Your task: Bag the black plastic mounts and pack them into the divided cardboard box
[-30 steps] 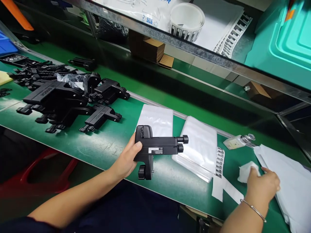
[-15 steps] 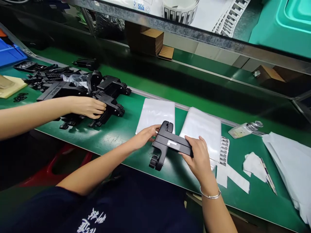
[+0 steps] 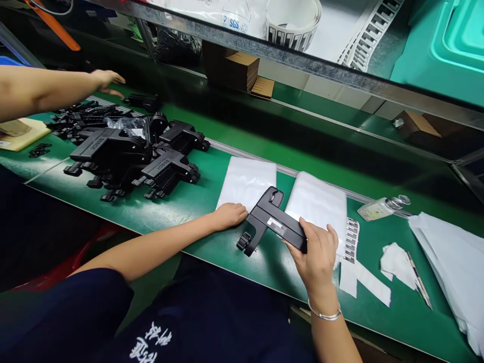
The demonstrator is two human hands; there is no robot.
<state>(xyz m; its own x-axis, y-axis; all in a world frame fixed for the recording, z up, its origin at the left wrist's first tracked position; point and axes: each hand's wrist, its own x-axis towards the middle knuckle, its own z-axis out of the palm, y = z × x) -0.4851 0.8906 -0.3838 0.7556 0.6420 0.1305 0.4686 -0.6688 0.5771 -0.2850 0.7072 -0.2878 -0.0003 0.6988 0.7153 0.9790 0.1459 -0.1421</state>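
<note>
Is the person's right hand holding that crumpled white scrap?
No, the right hand grips one end of the black holder, while the crumpled white scrap lies on the green table.

glare streaks the green bench (image 3: 202,201), with dim shadow beneath the shelf (image 3: 340,75).

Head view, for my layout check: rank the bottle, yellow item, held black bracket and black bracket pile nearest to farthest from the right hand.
1. Held black bracket: in the right hand
2. Bottle: to its right, farther back
3. Black bracket pile: to the left
4. Yellow item: far left
</note>
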